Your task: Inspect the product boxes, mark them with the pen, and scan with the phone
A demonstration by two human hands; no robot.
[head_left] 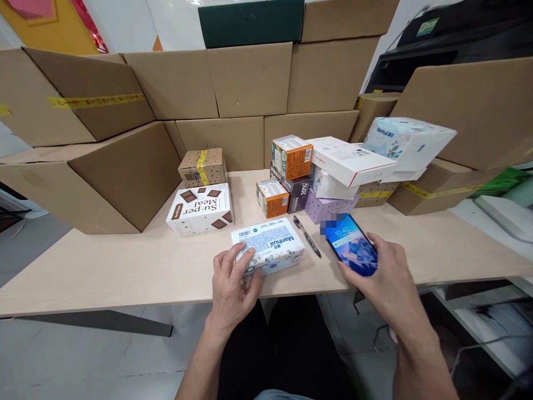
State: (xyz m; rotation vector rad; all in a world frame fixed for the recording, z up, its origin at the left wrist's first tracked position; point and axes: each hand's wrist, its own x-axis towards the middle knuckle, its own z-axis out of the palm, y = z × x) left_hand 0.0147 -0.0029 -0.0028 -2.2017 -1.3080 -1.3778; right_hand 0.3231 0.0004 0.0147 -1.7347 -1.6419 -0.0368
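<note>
My left hand (235, 280) is closed on the left end of a white and blue tissue pack (277, 244), fingers over its top and thumb at the near side. The pack lies on the table near its front edge. My right hand (385, 269) grips a smartphone (353, 244) by its sides, thumb on the near edge. The phone's screen is lit and faces up, tilted, with a lock-screen picture. Between the pack and the phone lies a dark pen (307, 236).
Beyond the pack stand two orange boxes (272, 199), a purple box (328, 205) and a white flat box (352, 160). At left, a small brown box (203, 166) sits behind a Su-per Meal box (202, 208). Large cartons (250, 80) wall the back and sides of the table (166, 272).
</note>
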